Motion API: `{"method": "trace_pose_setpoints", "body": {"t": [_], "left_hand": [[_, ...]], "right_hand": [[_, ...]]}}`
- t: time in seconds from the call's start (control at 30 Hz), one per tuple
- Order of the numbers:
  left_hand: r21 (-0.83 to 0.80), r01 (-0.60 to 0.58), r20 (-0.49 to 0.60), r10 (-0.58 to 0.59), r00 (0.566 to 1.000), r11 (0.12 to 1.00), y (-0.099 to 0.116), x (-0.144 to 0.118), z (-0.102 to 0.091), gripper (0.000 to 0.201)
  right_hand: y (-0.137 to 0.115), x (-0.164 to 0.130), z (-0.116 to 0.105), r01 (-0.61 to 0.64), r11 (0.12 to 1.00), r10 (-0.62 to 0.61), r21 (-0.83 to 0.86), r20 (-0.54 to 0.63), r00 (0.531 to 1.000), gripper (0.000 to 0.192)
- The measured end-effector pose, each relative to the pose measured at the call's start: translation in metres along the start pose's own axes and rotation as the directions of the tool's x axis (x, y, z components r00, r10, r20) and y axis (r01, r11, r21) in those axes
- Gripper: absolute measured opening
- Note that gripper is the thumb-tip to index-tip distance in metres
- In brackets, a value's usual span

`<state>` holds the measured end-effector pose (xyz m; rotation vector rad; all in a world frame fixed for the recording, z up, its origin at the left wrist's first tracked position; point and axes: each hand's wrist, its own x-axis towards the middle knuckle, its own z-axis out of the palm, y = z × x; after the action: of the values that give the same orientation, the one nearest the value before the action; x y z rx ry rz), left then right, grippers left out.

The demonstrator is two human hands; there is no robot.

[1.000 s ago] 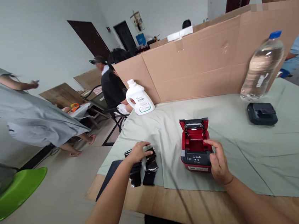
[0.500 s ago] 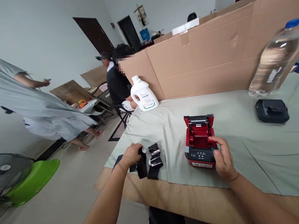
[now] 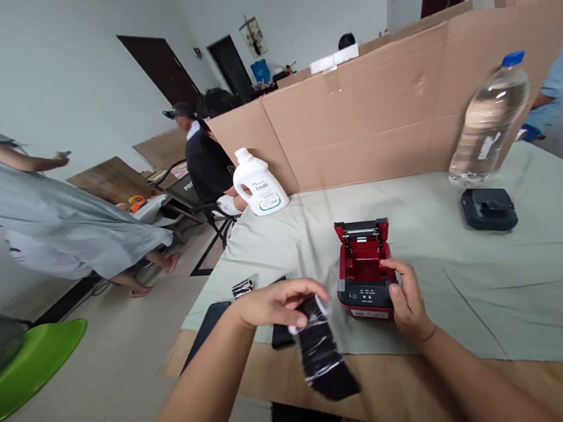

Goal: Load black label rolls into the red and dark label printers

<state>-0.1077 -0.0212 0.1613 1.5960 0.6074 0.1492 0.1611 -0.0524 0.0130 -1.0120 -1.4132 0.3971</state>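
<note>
The left hand (image 3: 276, 303) is lifted just above the near edge of the surface (image 3: 520, 280), its fingers pinched round the top end of a black wrapped packet (image 3: 320, 351); the packet hangs down from the grip, tilted, its lower end over the bare wooden rim of the surface; glare on the shiny wrap and some motion blur hide what is inside, and a small white end shows just by the fingertips. The right hand (image 3: 408, 302) is curled against the right front corner of the red printer (image 3: 364, 269), thumb up on the rim of the open well, the other fingers mostly hidden behind the casing; it steadies the printer rather than lifting it. The printer sits on the pale green cloth (image 3: 442, 207) with its lid (image 3: 361, 231) tipped back; the well looks red and bare, though its floor is partly shadowed.

Behind the left wrist lies another black wrapped packet (image 3: 242, 287), only its silvery end clear, and a dark flat thing (image 3: 207, 319) half covered by the forearm, too hidden to name; a further black piece (image 3: 280, 335) peeks out under the hand. Farther back stand a white jug (image 3: 259, 185), a clear water bottle (image 3: 488, 123) and a black device (image 3: 488, 208), before a cardboard screen (image 3: 376, 114). Other people sit and stand beyond, partly cut off by the frame.
</note>
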Motion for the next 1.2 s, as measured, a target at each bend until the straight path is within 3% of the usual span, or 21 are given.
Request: {"method": "trace_pose_setpoints", "body": {"t": [0.17,0.33,0.5,0.63,0.8,1.0,1.2], "left_hand": [[0.285,-0.196,-0.079,0.227,0.971,0.938,0.007,0.089,0.006,0.034],[0.576,-0.174,-0.009,0.22,0.976,0.799,-0.003,0.137,0.0,0.036],[0.707,-0.098,-0.028,0.167,0.986,0.7,-0.013,0.142,-0.001,0.046],[0.783,0.024,-0.114,0.105,0.988,0.621,-0.017,0.145,0.001,0.058],[0.86,0.053,-0.09,0.049,0.995,0.507,-0.015,0.149,-0.002,0.04],[0.833,0.021,-0.086,0.091,0.992,0.552,-0.014,0.145,-0.004,0.04],[0.859,0.026,-0.088,0.096,0.992,0.511,-0.012,0.147,0.0,0.029]], "right_hand": [[0.002,0.001,-0.003,0.029,0.999,-0.028,-0.039,0.021,0.999,0.037],[0.001,0.0,-0.003,0.023,0.999,-0.023,-0.022,0.017,1.0,0.036],[-0.001,0.0,-0.001,0.025,1.0,-0.025,-0.014,-0.002,1.0,0.036],[-0.001,0.001,-0.001,0.022,1.0,-0.022,0.003,-0.001,1.0,0.035],[0.0,0.001,-0.001,0.022,1.0,-0.022,-0.004,-0.005,1.0,0.035],[0.0,0.0,-0.002,0.025,0.999,-0.025,-0.023,0.002,1.0,0.035],[0.0,0.0,-0.001,0.022,0.999,-0.023,-0.033,-0.011,1.0,0.035]]}}
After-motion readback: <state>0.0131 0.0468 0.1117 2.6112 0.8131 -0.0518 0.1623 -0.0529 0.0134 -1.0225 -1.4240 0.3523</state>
